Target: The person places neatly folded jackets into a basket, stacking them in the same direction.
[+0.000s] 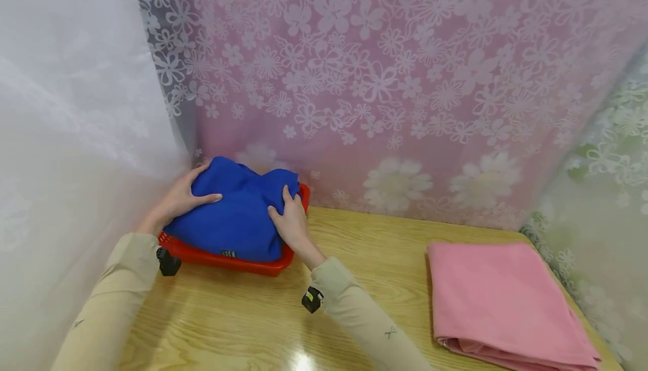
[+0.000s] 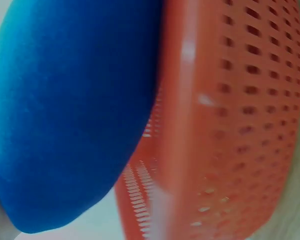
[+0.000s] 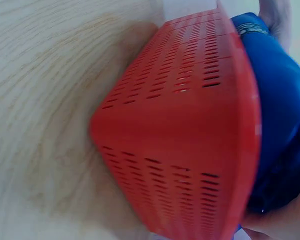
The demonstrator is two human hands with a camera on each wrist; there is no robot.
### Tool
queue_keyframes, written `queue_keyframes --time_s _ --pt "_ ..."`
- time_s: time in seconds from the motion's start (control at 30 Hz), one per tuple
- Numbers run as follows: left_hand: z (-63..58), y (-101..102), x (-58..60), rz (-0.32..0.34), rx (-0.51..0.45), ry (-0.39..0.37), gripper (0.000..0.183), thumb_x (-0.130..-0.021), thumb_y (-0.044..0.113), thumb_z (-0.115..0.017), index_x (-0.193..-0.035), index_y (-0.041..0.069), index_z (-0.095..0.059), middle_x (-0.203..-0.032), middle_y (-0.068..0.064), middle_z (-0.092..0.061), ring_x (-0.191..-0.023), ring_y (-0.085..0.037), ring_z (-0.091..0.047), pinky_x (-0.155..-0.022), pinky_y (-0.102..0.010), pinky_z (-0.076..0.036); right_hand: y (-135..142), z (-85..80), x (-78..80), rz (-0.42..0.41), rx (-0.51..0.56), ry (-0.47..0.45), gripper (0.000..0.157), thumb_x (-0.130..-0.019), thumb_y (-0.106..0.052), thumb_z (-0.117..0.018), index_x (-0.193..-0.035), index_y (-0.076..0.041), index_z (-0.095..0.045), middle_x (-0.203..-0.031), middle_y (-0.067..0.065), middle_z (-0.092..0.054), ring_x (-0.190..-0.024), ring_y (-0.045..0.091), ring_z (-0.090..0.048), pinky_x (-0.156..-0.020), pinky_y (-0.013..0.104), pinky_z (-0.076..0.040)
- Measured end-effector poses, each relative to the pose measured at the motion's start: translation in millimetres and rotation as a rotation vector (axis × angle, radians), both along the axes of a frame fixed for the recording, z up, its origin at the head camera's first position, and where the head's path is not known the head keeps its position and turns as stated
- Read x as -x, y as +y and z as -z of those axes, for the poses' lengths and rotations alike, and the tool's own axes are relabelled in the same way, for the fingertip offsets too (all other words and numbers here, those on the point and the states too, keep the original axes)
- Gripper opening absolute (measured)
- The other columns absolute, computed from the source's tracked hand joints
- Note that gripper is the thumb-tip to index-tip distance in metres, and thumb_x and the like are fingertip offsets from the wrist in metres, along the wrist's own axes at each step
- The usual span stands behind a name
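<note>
A folded blue cloth point(image 1: 233, 213) with a small dark label on its front edge fills a red plastic basket point(image 1: 238, 264) and bulges above the rim. My left hand point(image 1: 179, 195) holds the cloth by its left side, thumb lying on top and the other fingers around the far edge, partly hidden. At the right side of the basket, my right hand point(image 1: 293, 222) grips the same cloth near the rim. The left wrist view shows the blue cloth point(image 2: 75, 110) beside the basket's perforated wall point(image 2: 240, 120). In the right wrist view the cloth point(image 3: 280, 95) rises over the basket's edge.
A folded pink cloth point(image 1: 506, 303) lies at the right end of the wooden table point(image 1: 364, 247). A flowered pink curtain point(image 1: 354, 78) hangs behind the table. Whitish sheeting point(image 1: 76, 107) stands close on the left, and another flowered curtain point(image 1: 607, 191) on the right.
</note>
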State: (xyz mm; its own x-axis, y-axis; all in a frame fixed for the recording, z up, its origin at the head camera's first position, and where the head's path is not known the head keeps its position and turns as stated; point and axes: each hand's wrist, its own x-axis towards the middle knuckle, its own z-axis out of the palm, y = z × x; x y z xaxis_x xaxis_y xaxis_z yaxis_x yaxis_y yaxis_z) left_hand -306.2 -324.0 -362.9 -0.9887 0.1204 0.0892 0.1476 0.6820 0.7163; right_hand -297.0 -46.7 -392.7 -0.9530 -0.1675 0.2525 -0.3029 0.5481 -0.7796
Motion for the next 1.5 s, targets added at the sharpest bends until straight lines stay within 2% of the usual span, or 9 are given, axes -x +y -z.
queue_keyframes --time_s 0.33,0.57,0.73,0.87,0.97,1.03,1.27,1.4,1.5 --pt "20.3 -4.1 1.8 -0.060 0.078 -0.062 0.097 -0.095 0.046 -0.068 -0.162 0.003 -0.012 -0.161 -0.034 -0.016 -0.142 -0.057 -0.023 -0.112 -0.073 -0.023 -3.8 11.3 11.1 -0.013 -0.096 -0.044 0.060 -0.104 -0.022 -0.058 -0.156 -0.002 -0.037 -0.152 0.031 -0.040 -0.136 0.042 -0.048 -0.110 0.051 -0.044" --pt "29.4 -6.5 1.7 -0.078 0.166 -0.057 0.088 -0.100 0.043 -0.062 -0.156 -0.010 -0.020 -0.156 -0.039 -0.025 -0.138 -0.058 -0.031 -0.112 -0.070 -0.026 0.0 0.5 -1.9 -0.094 -0.193 -0.106 0.057 -0.106 -0.030 -0.053 -0.158 -0.011 -0.037 -0.161 0.029 -0.027 -0.147 0.047 -0.031 -0.115 0.060 -0.033" --pt "19.3 -0.3 -6.2 -0.105 0.279 0.047 0.076 -0.104 0.038 -0.057 -0.152 -0.014 -0.028 -0.151 -0.040 -0.032 -0.137 -0.057 -0.033 -0.111 -0.070 -0.027 9.1 -9.2 -15.3 -0.218 -0.331 0.033 0.057 -0.104 -0.041 -0.056 -0.156 -0.022 -0.044 -0.166 0.018 -0.022 -0.153 0.042 -0.018 -0.120 0.061 -0.023" --pt "14.0 1.5 -20.5 0.015 0.316 0.095 0.071 -0.102 0.041 -0.059 -0.151 -0.007 -0.040 -0.154 -0.035 -0.034 -0.141 -0.055 -0.029 -0.112 -0.071 -0.024 17.7 -6.8 -17.6 -0.381 -0.491 0.164 0.050 -0.104 -0.044 -0.055 -0.151 -0.027 -0.052 -0.164 0.009 -0.033 -0.155 0.035 -0.016 -0.122 0.056 -0.020" --pt "18.0 -1.7 -30.3 0.131 0.320 0.051 0.071 -0.099 0.044 -0.062 -0.150 -0.003 -0.045 -0.157 -0.033 -0.032 -0.144 -0.056 -0.024 -0.112 -0.073 -0.022 23.0 0.1 -15.5 -0.459 -0.561 0.156 0.046 -0.105 -0.045 -0.051 -0.148 -0.029 -0.055 -0.159 0.007 -0.041 -0.154 0.033 -0.023 -0.122 0.054 -0.021" --pt "23.9 -4.9 -33.5 0.168 0.340 0.026 0.074 -0.097 0.048 -0.063 -0.150 -0.001 -0.046 -0.158 -0.032 -0.031 -0.144 -0.057 -0.021 -0.111 -0.075 -0.022 24.8 4.2 -14.3 -0.470 -0.592 0.132 0.045 -0.105 -0.047 -0.049 -0.147 -0.030 -0.056 -0.157 0.006 -0.044 -0.152 0.032 -0.028 -0.121 0.056 -0.024" --pt "48.7 -10.5 -29.9 0.203 0.413 -0.012 0.078 -0.097 0.050 -0.063 -0.151 -0.001 -0.043 -0.157 -0.032 -0.031 -0.143 -0.059 -0.023 -0.108 -0.078 -0.022 19.3 13.2 -16.1 -0.434 -0.758 0.132 0.044 -0.105 -0.051 -0.044 -0.146 -0.038 -0.055 -0.157 0.000 -0.045 -0.150 0.024 -0.035 -0.122 0.055 -0.023" --pt "52.0 -5.7 -29.7 0.178 0.436 -0.049 0.083 -0.095 0.056 -0.062 -0.153 0.001 -0.041 -0.159 -0.030 -0.030 -0.143 -0.058 -0.024 -0.105 -0.080 -0.023 16.1 16.5 -19.9 -0.407 -0.806 0.152 0.043 -0.106 -0.049 -0.044 -0.145 -0.038 -0.056 -0.156 -0.002 -0.046 -0.149 0.023 -0.035 -0.122 0.056 -0.020" --pt "53.5 -3.7 -29.6 0.155 0.445 -0.006 0.082 -0.093 0.056 -0.064 -0.151 0.001 -0.044 -0.157 -0.030 -0.034 -0.142 -0.056 -0.029 -0.106 -0.078 -0.027 16.4 17.4 -22.1 -0.384 -0.807 0.189 0.041 -0.106 -0.047 -0.045 -0.144 -0.036 -0.058 -0.154 -0.001 -0.049 -0.147 0.024 -0.039 -0.122 0.056 -0.023"
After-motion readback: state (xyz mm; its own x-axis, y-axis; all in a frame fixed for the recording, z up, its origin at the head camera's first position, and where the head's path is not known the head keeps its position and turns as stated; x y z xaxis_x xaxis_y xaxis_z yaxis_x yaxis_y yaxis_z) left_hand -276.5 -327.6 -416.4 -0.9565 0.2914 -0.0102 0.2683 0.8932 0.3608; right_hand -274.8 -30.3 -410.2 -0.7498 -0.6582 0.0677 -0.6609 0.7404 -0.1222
